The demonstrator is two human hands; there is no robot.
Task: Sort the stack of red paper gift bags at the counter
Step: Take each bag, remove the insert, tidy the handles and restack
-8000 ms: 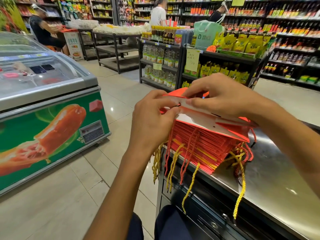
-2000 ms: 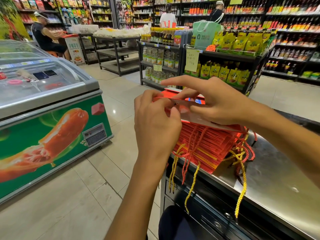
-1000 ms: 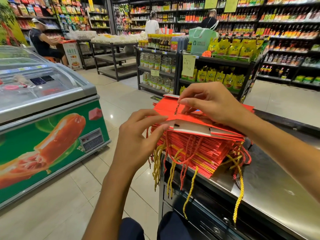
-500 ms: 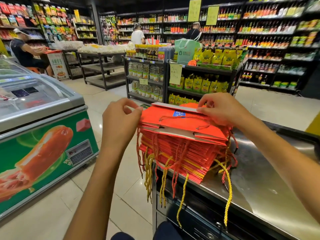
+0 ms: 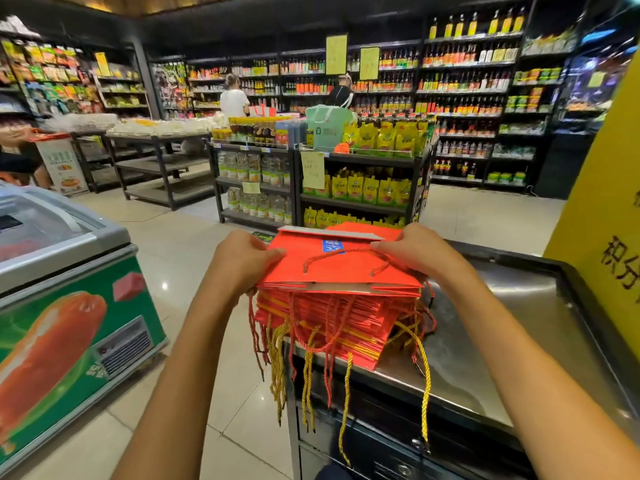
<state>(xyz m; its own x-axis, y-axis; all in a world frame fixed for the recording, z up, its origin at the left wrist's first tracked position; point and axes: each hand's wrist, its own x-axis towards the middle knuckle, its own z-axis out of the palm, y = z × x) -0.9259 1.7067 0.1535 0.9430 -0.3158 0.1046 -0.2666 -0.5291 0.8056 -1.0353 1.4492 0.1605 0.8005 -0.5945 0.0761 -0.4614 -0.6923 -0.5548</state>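
A thick stack of flat red paper gift bags [image 5: 332, 317] lies on the corner of the steel counter [image 5: 502, 341], red and gold cord handles hanging over the edge. One flat red bag [image 5: 329, 268] with a small blue label and a red cord handle lies on top. My left hand [image 5: 242, 261] grips the top bag's left edge, thumb on top. My right hand [image 5: 412, 251] grips its right edge with curled fingers.
A chest freezer [image 5: 69, 289] with a sausage picture stands on the left across a tiled aisle. Shelving racks [image 5: 346, 174] of yellow packets and jars stand ahead. A yellow sign [image 5: 602, 237] rises at the counter's right. Two people stand at the far shelves.
My hands went from fingering the top bag's opening and cord to gripping its two side edges. The top bag now lies flat and squared on the stack. The view has tilted upward.
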